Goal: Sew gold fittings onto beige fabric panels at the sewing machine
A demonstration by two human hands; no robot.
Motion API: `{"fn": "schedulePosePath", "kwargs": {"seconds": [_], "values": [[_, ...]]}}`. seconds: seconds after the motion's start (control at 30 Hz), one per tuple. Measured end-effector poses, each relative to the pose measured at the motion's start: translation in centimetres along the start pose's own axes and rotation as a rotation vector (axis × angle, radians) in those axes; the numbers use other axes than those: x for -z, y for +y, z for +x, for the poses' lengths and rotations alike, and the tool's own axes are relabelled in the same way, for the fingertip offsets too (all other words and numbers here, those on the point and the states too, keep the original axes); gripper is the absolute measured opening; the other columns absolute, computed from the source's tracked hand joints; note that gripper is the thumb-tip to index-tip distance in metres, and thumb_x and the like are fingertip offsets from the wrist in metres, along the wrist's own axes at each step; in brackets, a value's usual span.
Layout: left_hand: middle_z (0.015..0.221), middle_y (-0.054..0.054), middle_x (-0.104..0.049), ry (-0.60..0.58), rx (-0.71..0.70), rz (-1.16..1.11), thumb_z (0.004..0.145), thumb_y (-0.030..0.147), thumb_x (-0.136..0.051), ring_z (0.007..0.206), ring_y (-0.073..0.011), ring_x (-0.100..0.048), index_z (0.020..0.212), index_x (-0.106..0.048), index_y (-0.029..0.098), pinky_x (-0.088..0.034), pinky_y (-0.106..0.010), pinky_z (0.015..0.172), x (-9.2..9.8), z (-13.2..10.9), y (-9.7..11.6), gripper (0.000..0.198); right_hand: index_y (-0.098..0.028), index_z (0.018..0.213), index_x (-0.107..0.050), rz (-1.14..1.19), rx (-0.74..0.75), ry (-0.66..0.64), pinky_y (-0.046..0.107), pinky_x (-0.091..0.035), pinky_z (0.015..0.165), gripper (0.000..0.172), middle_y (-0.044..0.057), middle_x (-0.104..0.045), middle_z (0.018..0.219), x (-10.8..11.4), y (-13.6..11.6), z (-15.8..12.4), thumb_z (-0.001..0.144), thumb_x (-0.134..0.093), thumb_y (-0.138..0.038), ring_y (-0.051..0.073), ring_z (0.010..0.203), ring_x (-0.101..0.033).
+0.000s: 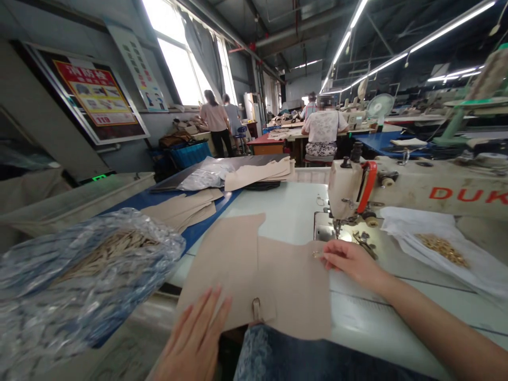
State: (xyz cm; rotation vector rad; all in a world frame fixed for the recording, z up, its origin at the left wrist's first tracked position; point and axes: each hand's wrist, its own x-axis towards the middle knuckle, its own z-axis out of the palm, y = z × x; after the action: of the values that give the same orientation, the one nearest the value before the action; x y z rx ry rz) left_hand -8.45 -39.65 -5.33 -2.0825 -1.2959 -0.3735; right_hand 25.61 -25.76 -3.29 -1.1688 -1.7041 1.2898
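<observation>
A beige fabric piece [254, 275] lies flat on the white sewing table [369, 312], with a small loop tab [256, 308] at its near edge. My left hand [196, 338] rests open and flat on the fabric's near left part, fingers stretched out. My right hand [349, 262] is at the fabric's right edge, fingers pinched on a small metal piece [316, 254]. The needle area of the cream sewing machine [416, 193] is just beyond that hand.
A crinkled plastic bag of beige strips [87, 275] sits at the left. More beige cut pieces [186, 209] and a stack [257, 172] lie farther back. A white bag with small brass parts [440, 248] sits right. Several people work at distant tables.
</observation>
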Motion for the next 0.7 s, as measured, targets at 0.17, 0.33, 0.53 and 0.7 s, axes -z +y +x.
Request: {"fn": "schedulePosePath", "kwargs": {"seconds": [0.17,0.33,0.53,0.7], "values": [[0.114,-0.004,-0.065,0.060,-0.089,-0.206,0.083,0.009,-0.033,0.102,-0.0151,-0.061,0.128,-0.048,0.020,-0.044,-0.025,0.094,-1.0,2.7,2.5,0.049,-0.018,0.073,-0.056,-0.010,0.002,0.005,0.024,-0.042,0.057,0.015,-0.001,-0.059,0.070,0.0,0.0,-0.1,0.074,-0.057,-0.033,0.014,0.065,-0.057],[0.099,-0.002,-0.071,0.170,0.182,-0.427,0.087,0.016,-0.042,0.090,-0.0139,-0.066,0.115,-0.057,0.021,-0.051,-0.023,0.088,-0.1,3.1,1.9,0.032,-0.018,0.073,-0.055,-0.007,0.007,0.000,0.024,-0.043,0.057,0.017,-0.001,-0.058,0.067,-0.1,0.0,-0.2,0.075,-0.056,-0.035,0.014,0.064,-0.057],[0.099,-0.001,-0.071,0.230,0.466,-0.576,0.084,0.016,-0.050,0.089,-0.0150,-0.068,0.099,-0.065,0.025,-0.054,-0.023,0.083,0.9,0.9,2.6,0.023,-0.019,0.077,-0.057,-0.047,0.015,-0.039,0.025,-0.042,0.060,0.016,0.000,-0.060,0.069,0.1,0.5,-0.2,0.078,-0.054,-0.035,0.015,0.065,-0.057],[0.099,-0.001,-0.071,0.299,0.572,-0.716,0.083,0.014,-0.050,0.086,-0.0152,-0.068,0.094,-0.064,0.026,-0.056,-0.025,0.079,0.7,0.0,3.3,0.021,-0.019,0.076,-0.059,-0.059,-0.014,-0.014,0.027,-0.044,0.063,0.022,0.001,-0.061,0.068,0.2,0.4,-0.3,0.076,-0.056,-0.041,0.017,0.067,-0.058]]}}
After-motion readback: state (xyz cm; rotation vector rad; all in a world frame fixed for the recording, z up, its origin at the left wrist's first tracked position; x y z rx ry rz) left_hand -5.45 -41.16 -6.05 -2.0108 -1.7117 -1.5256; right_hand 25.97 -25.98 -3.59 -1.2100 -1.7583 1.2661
